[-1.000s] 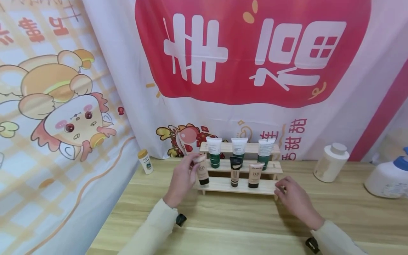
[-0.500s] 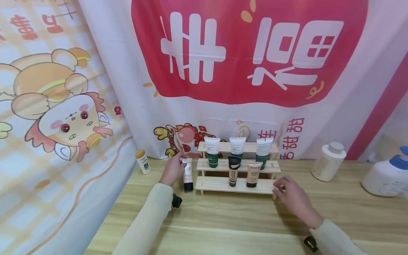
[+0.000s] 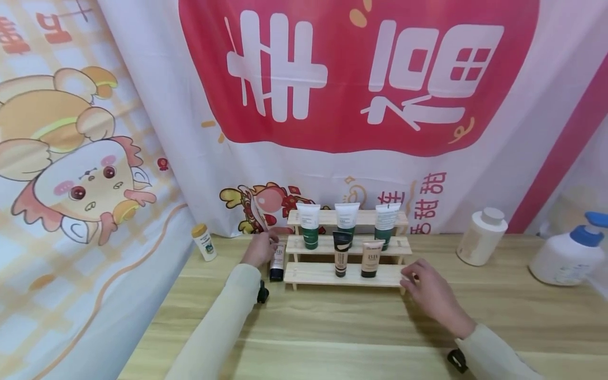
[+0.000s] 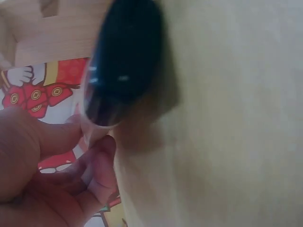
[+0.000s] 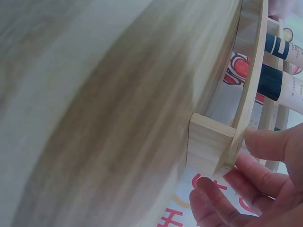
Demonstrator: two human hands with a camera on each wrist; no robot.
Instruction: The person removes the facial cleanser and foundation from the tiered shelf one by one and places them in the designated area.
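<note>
Beige BB tube pinched in our left hand, we hold it just beside the tiered wooden rack, whose right end our right hand grips. We're likely positioning the tube; next calls for steadying both.

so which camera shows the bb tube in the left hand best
The head view: it shows the BB tube nearly whole, black cap at the bottom, with the left hand at its top. The left wrist view shows mainly the cap, blurred; in the right wrist view I can't make the tube out.
</note>
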